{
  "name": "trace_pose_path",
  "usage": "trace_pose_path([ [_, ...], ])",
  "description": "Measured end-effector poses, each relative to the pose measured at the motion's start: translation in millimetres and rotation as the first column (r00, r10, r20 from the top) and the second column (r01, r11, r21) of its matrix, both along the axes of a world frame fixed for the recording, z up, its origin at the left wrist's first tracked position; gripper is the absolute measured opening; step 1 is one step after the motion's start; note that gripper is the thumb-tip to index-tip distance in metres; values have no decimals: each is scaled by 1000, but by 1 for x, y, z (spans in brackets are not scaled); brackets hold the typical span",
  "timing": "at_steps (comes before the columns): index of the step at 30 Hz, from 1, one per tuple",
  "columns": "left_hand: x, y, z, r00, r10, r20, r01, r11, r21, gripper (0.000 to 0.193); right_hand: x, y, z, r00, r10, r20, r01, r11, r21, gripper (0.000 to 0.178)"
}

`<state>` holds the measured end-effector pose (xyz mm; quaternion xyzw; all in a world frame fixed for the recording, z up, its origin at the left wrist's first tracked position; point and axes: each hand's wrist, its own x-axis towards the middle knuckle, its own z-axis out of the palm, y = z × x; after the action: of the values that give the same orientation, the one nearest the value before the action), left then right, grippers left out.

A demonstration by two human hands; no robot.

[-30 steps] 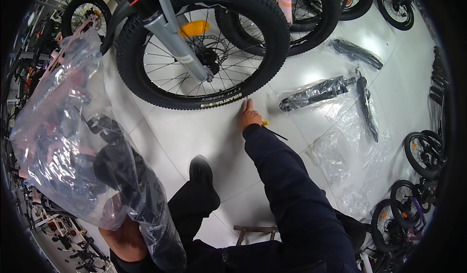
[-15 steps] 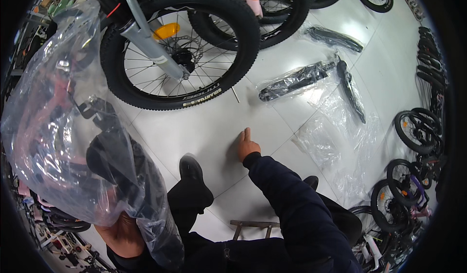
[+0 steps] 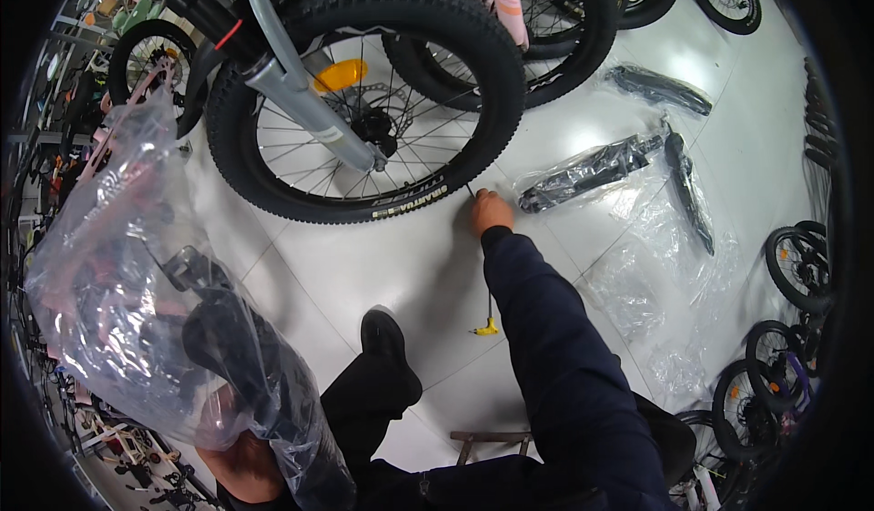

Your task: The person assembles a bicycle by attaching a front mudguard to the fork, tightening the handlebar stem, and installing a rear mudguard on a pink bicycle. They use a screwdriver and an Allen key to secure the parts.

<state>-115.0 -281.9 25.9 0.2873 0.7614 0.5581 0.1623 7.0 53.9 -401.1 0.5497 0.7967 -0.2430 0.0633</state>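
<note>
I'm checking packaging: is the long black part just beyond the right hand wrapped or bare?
Wrapped: clear, creased plastic covers the black part, catching glare along its length.

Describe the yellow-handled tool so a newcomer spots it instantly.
From the big knobby wheel with the grey fork, look down to the dark right sleeve. Left of its edge shows the tool: a thin dark shaft and yellow handle. That yellow distinguishes it from the nearby black shoe.
</note>
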Motion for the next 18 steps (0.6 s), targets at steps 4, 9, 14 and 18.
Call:
trace_pose_path([
  [4,0,8,5,970,141,198,-176,970,170,42,23,-11,4,1000,19,7,-18,993,-114,23],
  [9,-1,14,5,977,13,212,-50,984,170,46,57,-34,13,995,-33,98,53,976,-210,29],
  [14,6,2,0,996,89,6,-89,995,55,45,36,-24,11,997,-53,-60,51,998,-36,26],
  [18,-3,-11,2,1000,-25,-11,24,998,-64,62,4,-13,7,998,-33,-48,33,999,5,25],
])
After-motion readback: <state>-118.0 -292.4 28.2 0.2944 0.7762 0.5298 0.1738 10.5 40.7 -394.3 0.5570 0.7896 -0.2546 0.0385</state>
